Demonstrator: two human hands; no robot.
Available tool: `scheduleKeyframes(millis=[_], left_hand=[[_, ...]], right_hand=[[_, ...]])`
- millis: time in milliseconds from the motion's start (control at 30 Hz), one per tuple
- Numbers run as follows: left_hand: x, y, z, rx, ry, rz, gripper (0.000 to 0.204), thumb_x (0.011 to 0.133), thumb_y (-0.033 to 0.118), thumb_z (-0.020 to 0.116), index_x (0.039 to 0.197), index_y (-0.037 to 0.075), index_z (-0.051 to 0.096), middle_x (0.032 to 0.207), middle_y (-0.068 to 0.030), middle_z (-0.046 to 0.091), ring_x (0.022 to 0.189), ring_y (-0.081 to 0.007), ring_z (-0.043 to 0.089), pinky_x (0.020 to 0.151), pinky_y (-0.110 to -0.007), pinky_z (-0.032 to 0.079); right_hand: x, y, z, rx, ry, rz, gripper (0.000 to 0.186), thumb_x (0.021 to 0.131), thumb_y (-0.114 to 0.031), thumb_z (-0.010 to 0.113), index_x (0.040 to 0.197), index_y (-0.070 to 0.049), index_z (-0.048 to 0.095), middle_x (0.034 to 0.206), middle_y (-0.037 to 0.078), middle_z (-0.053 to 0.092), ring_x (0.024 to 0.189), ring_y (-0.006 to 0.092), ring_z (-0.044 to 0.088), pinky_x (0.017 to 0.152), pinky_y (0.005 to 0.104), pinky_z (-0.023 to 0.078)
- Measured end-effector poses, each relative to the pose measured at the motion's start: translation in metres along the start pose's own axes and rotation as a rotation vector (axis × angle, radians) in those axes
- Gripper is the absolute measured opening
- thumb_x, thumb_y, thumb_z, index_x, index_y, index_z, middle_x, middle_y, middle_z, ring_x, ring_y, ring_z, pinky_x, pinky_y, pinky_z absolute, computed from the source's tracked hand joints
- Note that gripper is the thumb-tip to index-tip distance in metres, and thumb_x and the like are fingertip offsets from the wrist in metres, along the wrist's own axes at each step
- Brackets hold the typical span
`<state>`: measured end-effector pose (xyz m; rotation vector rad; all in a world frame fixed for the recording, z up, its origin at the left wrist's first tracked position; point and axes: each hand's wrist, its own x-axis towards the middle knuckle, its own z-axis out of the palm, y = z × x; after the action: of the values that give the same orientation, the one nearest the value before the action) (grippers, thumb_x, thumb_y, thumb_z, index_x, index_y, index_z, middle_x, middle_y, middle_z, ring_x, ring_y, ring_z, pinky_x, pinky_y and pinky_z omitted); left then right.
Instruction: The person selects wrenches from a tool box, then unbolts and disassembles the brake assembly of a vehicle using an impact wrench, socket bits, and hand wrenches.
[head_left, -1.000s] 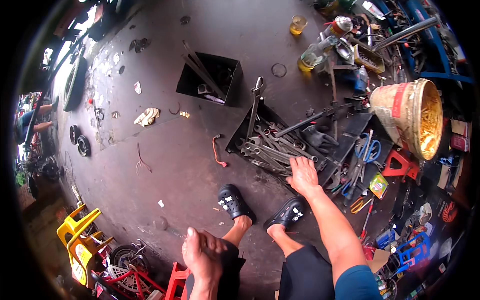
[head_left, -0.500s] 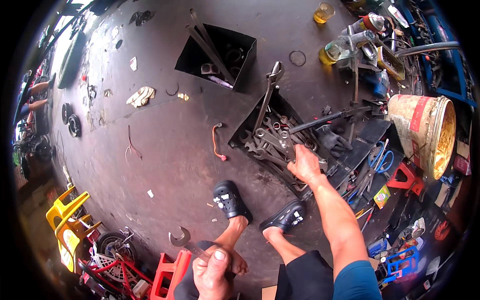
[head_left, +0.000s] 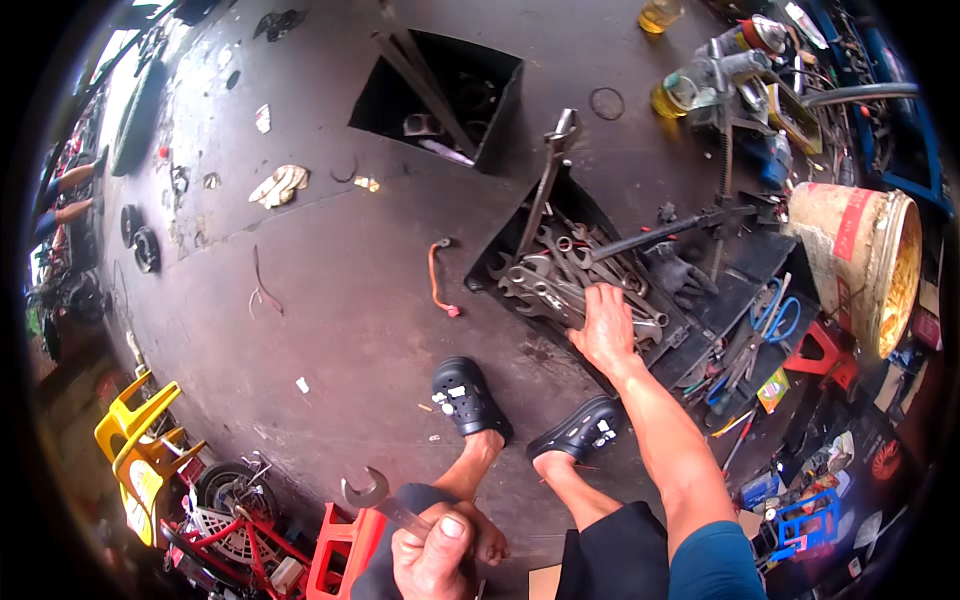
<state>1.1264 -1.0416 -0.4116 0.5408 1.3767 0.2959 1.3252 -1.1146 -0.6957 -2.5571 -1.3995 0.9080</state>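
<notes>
In my left hand [head_left: 435, 560], low in the view, an open-end wrench [head_left: 372, 492] is gripped around its shaft, jaw pointing up and left. My right hand [head_left: 606, 328] reaches into a black open toolbox [head_left: 480, 245], its fingers stretched over a heap of wrenches [head_left: 548, 288] and its thumb apart on the near side. The fingertips touch the heap and partly hide it. A large adjustable wrench [head_left: 548, 185] leans up out of the toolbox's far side. A dark metal bar [head_left: 660, 232] lies across the toolbox's right part.
Another black box [head_left: 498, 120] with long bars stands farther off. At right are a grease bucket [head_left: 850, 235], blue-handled scissors [head_left: 778, 315] and bottles [head_left: 690, 88]. A yellow chair [head_left: 130, 440] and red stool [head_left: 345, 550] are at lower left. An orange hose [head_left: 435, 280] lies on the floor.
My right hand has lowered onto the heap and its fingers have spread from a grip; the wrenches it held lie flatter in the toolbox. My left hand still holds its wrench.
</notes>
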Motion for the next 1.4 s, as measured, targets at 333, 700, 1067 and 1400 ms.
scheduleKeyframes(millis=[333,700,1067,1400], left_hand=[[0.000,-0.007,-0.005,-0.015,0.027,-0.055,0.039,0.094,0.029,0.052,0.063,0.009,0.040,0.058,-0.0060,0.044,0.054,-0.0178,0.046,0.054,-0.030,0.041],[0.003,-0.003,0.015,0.001,0.029,-0.033,0.053,0.083,0.049,0.056,0.060,0.003,0.045,0.053,-0.0103,0.045,0.045,-0.0224,0.046,0.047,-0.034,0.043],[0.007,-0.011,0.018,-0.004,0.021,-0.041,0.055,0.079,0.053,0.060,0.059,0.004,0.044,0.053,-0.0088,0.044,0.046,-0.0213,0.046,0.048,-0.035,0.043],[0.009,-0.013,0.022,-0.059,-0.012,-0.040,0.048,0.086,0.045,0.056,0.064,0.004,0.046,0.055,-0.0093,0.045,0.047,-0.0214,0.047,0.050,-0.036,0.044]], right_hand=[[-0.047,0.007,-0.040,0.288,0.164,-0.018,0.040,0.059,-0.009,0.070,0.095,-0.002,0.054,0.086,0.015,0.057,0.086,0.0346,0.057,0.076,0.0425,0.047],[-0.070,0.052,-0.145,0.892,0.315,0.279,0.030,0.066,-0.008,0.067,0.094,-0.001,0.057,0.082,0.002,0.057,0.075,0.0144,0.053,0.072,0.0296,0.044],[-0.067,0.067,-0.154,1.184,0.299,0.317,0.043,0.060,-0.011,0.063,0.102,-0.003,0.055,0.089,0.002,0.056,0.080,0.0119,0.051,0.074,0.0266,0.041],[-0.038,0.027,-0.135,1.108,-0.050,0.268,0.035,0.064,-0.003,0.061,0.099,0.001,0.058,0.085,0.000,0.060,0.077,0.0106,0.055,0.070,0.0264,0.045]])
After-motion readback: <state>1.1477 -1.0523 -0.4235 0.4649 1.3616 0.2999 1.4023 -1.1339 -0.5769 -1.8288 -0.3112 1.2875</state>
